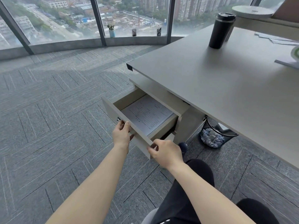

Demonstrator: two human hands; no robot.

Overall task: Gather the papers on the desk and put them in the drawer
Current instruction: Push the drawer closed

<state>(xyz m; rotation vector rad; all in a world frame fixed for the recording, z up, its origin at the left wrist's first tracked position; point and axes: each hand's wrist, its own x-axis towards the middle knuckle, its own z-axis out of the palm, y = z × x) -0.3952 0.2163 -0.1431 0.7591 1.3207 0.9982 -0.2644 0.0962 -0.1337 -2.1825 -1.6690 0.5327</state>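
The grey desk (226, 81) fills the right side, and below its near-left corner the drawer (123, 120) stands pulled open with the papers (146, 113) lying flat inside, printed side up. Both hands are on the drawer's front panel: the left hand (121, 135) pinches its top edge near the lock end, and the right hand (166, 152) grips the opposite corner. A black tumbler (220, 30) stands upright, far back on the desk from the drawer.

Bright window daylight, soft shadows, warped edges
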